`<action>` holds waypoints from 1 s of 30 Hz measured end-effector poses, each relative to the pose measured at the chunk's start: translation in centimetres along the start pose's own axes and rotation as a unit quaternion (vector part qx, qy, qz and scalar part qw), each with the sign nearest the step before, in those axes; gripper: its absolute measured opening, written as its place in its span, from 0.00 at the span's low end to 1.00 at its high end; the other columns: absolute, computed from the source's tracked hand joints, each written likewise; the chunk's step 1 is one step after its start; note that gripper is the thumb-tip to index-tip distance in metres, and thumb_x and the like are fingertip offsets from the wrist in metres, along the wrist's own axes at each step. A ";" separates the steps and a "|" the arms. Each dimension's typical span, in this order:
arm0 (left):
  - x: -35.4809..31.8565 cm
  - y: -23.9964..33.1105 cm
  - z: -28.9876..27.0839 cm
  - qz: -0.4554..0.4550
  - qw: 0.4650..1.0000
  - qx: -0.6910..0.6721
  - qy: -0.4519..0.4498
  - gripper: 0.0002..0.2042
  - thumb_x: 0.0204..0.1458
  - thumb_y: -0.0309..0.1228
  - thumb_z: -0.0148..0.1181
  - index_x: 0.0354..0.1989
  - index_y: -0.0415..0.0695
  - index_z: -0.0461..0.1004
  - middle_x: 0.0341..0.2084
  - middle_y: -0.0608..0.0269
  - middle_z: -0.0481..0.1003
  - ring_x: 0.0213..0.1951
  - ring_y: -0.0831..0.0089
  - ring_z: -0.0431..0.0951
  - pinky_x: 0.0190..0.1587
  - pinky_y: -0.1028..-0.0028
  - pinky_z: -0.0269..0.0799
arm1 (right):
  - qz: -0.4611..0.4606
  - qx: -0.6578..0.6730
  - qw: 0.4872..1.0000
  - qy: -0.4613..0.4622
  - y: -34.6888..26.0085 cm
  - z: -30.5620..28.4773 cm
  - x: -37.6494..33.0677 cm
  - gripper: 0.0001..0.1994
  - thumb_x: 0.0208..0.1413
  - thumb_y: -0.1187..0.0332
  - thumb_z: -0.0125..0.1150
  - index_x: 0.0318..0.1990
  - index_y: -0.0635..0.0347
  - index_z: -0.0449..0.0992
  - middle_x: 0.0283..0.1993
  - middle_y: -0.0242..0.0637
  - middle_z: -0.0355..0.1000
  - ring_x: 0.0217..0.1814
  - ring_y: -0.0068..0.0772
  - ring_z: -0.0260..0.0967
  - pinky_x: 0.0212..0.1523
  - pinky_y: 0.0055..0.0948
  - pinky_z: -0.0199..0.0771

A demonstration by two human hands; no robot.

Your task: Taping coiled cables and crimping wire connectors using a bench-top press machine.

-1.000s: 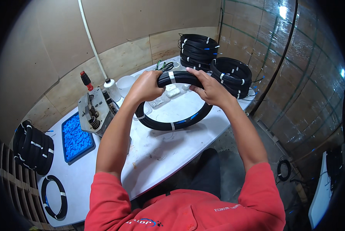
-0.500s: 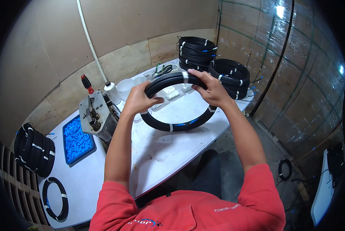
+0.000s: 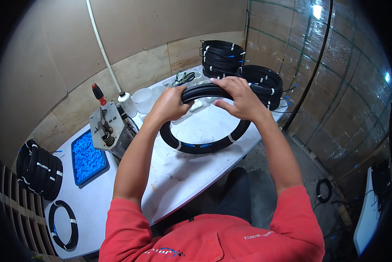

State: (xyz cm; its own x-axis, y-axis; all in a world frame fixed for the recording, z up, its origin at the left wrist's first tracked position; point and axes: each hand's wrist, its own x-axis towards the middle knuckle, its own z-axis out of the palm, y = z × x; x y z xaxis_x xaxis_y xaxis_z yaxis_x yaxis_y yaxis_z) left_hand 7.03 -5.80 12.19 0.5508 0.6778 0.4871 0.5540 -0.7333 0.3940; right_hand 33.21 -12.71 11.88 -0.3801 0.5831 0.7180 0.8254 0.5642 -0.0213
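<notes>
1. Head view, the thing: a coil (image 3: 204, 146) of thin black cable, wound into a ring and bound at several places with white ties. It looks light and springy rather than stiff; the loops would likely splay if the ties slipped, so the bound places or the full bundle are the safest places to grip. The jacket looks smooth and may slide in the fingers.

2. Head view, the hands: the left hand (image 3: 169, 105) is closed around the upper left arc of the coil, fingers wrapped over the bundle. The right hand (image 3: 239, 98) is clamped on the upper right arc, thumb beneath and fingers over the top. Both grip the far side of the ring, near each other.

3. Head view, position: the coil is held tilted above the white tabletop (image 3: 183, 174), its near arc hanging lower, toward the person; whether that arc touches the tabletop I cannot tell.

4. Head view, surroundings: stacks of finished coils (image 3: 222, 59) stand beyond the hands, a metal machine (image 3: 108, 131) and a blue tray (image 3: 87, 157) lie to the left, with more coils (image 3: 39, 168) at the far left.
</notes>
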 end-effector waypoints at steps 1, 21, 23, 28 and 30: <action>0.3 0.8 -0.1 -0.016 1.000 0.001 -0.021 0.14 0.46 0.31 0.69 0.38 0.35 0.79 0.26 0.43 0.79 0.31 0.48 0.80 0.36 0.59 0.74 | -0.016 -0.003 0.999 -0.045 -0.6 -0.7 0.8 0.32 0.58 0.48 0.65 0.68 0.44 0.67 0.56 0.41 0.73 0.60 0.46 0.68 0.64 0.43 0.61; -6.6 -7.6 8.2 -0.160 0.893 -0.402 0.121 0.09 0.51 0.25 0.68 0.37 0.40 0.74 0.17 0.69 0.71 0.17 0.80 0.69 0.20 0.75 0.64 | 0.114 0.160 0.980 0.007 2.1 0.9 -1.4 0.30 0.56 0.60 0.71 0.66 0.51 0.70 0.44 0.41 0.79 0.44 0.41 0.79 0.47 0.37 0.78; -6.4 -7.5 8.6 -0.155 0.882 -0.427 0.127 0.09 0.51 0.24 0.68 0.37 0.40 0.74 0.17 0.68 0.71 0.17 0.80 0.69 0.20 0.75 0.64 | 0.191 0.271 0.942 0.053 5.1 3.7 -6.5 0.29 0.55 0.61 0.72 0.64 0.56 0.70 0.41 0.39 0.78 0.40 0.37 0.78 0.43 0.35 0.78; -7.0 -9.4 8.7 -0.221 0.828 -0.491 0.157 0.07 0.49 0.20 0.65 0.35 0.39 0.73 0.16 0.68 0.70 0.16 0.79 0.67 0.20 0.73 0.65 | 0.395 0.485 0.757 0.192 2.3 10.4 -11.1 0.17 0.59 0.63 0.71 0.47 0.62 0.70 0.29 0.28 0.68 0.24 0.22 0.70 0.26 0.26 0.75; -6.8 -9.3 8.1 -0.234 0.817 -0.504 0.152 0.08 0.49 0.21 0.66 0.31 0.42 0.71 0.15 0.69 0.67 0.15 0.77 0.66 0.20 0.72 0.65 | 0.408 0.487 0.745 0.205 1.4 9.8 -10.1 0.17 0.60 0.64 0.70 0.47 0.61 0.69 0.27 0.27 0.66 0.20 0.20 0.66 0.21 0.24 0.70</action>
State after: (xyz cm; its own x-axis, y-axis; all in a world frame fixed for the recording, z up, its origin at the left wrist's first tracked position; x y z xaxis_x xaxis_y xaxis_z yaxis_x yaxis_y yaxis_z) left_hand 3.20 -3.12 -1.07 0.1600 0.9646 0.2098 -0.2213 -0.1721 0.9599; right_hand 34.13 -12.06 -2.27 0.4066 0.8487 0.3382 -0.0584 0.3936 -0.9174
